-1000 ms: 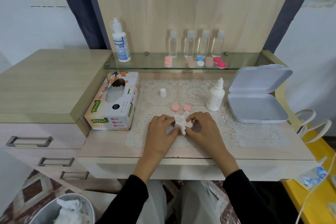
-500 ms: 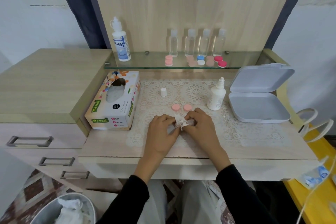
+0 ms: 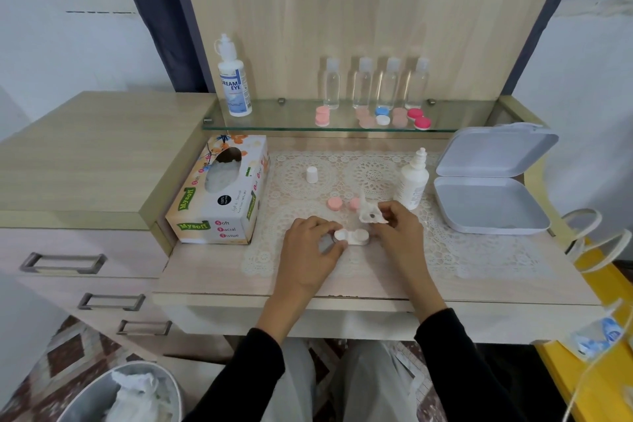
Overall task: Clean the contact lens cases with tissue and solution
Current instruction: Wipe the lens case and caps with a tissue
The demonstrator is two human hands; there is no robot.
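A white contact lens case (image 3: 352,236) with two round wells lies on the lace mat (image 3: 479,250). My left hand (image 3: 310,250) pinches its left end. My right hand (image 3: 399,233) holds a crumpled piece of tissue (image 3: 370,214) just above and to the right of the case. Two pink caps (image 3: 335,203) lie on the mat behind the case. An uncapped white solution bottle (image 3: 412,183) stands to the right, its small white cap (image 3: 312,175) farther left. A tissue box (image 3: 222,192) sits at the left.
An open white plastic box (image 3: 489,202) rests at the right. The glass shelf (image 3: 291,118) carries a larger solution bottle (image 3: 234,79), several clear bottles (image 3: 376,84) and several coloured lens cases (image 3: 382,116). A bin (image 3: 120,394) with used tissue stands below left.
The tissue was pressed into the case between both hands. Now my right hand has lifted it up and to the right, and the white case lies uncovered.
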